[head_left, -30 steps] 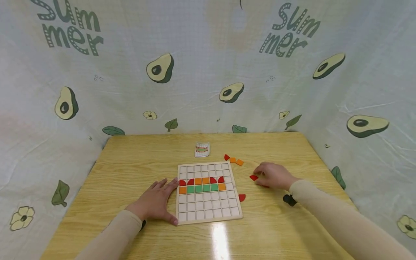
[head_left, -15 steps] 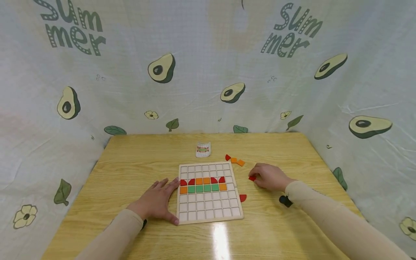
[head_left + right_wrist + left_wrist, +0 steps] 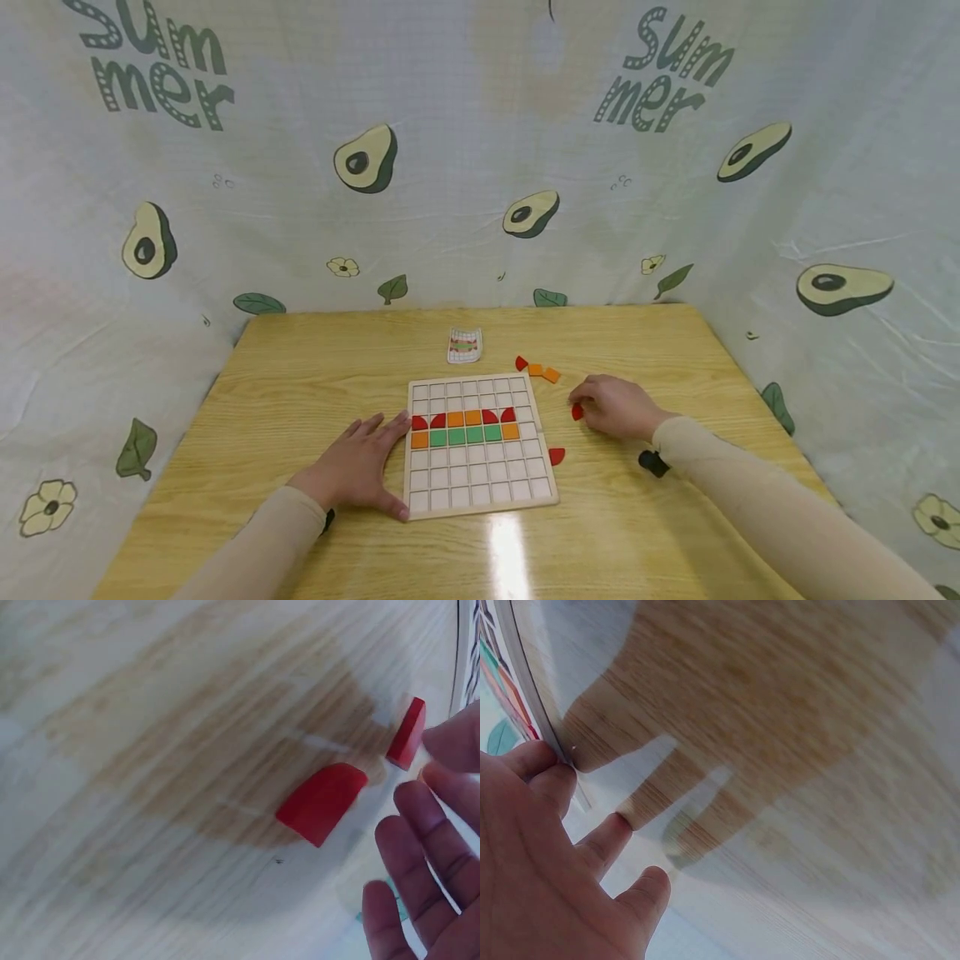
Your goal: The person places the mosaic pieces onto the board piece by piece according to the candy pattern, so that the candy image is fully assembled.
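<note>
A wooden grid board [image 3: 480,475] lies on the table. My left hand [image 3: 356,467] rests spread beside it, thumb at the near left corner and fingertips along the left edge. Two rows of the board hold red quarter-circle tiles [image 3: 438,420], orange square tiles [image 3: 472,417] and green square tiles [image 3: 474,434]. To the right of the board, my right hand [image 3: 618,407] pinches a red quarter-circle tile [image 3: 409,733] between thumb and finger, tilted on edge. Another red quarter-circle tile [image 3: 322,802] lies flat on the table under this hand, hidden in the head view.
Past the board's far edge lies a small pattern card [image 3: 465,345]. A loose red tile [image 3: 521,363] and two orange tiles [image 3: 543,372] sit near the far right corner. One more red tile [image 3: 557,456] lies against the right edge. A printed curtain [image 3: 450,167] hangs behind the table.
My right hand has shifted slightly left toward the board, and the red tile at its fingertips has turned. The second red tile has gone from sight beneath the hand. My left hand stays put.
</note>
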{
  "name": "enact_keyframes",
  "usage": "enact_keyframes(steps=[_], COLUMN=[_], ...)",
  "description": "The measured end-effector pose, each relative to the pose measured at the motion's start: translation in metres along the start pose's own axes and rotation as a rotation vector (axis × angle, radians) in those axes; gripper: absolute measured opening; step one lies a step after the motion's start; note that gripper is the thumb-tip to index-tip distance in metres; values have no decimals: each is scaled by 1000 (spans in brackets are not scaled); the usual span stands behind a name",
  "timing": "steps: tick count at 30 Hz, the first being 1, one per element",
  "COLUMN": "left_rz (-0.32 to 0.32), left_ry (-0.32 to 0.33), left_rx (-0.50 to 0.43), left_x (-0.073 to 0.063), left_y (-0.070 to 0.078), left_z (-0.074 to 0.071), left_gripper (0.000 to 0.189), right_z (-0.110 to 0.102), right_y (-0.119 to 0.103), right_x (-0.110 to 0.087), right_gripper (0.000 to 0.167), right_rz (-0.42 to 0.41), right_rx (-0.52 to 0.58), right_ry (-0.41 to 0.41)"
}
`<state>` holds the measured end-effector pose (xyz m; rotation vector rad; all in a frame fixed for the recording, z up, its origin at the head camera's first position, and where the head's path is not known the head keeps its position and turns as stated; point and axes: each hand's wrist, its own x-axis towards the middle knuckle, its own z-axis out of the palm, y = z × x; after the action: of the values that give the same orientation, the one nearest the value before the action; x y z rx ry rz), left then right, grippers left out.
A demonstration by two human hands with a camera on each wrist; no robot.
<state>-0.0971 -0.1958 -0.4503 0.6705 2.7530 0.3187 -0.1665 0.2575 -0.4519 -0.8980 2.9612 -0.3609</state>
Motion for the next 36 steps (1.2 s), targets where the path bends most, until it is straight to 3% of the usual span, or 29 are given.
enact_keyframes(steps=[8, 14, 22, 29, 36], left_rz=[-1, -4, 1, -26, 0], left_ry=[-1, -4, 3, -9, 3], left_rx=[-9, -2, -7, 12, 22], left_x=[2, 1, 0, -1, 4], left_y=[1, 1, 0, -2, -4], left_z=[1, 1, 1, 4, 6], left_gripper=[137, 137, 136, 138, 138], right_z=[5, 5, 4, 5, 0], right_y=[-1, 2, -3, -2, -8], right_x=[-2, -1, 1, 6, 4], right_gripper=[22, 21, 20, 17, 20], right_rz=[42, 24, -12, -44, 88], right_rx=[-45, -50, 26, 6, -8], right_ry=[-14, -6, -39, -30, 5])
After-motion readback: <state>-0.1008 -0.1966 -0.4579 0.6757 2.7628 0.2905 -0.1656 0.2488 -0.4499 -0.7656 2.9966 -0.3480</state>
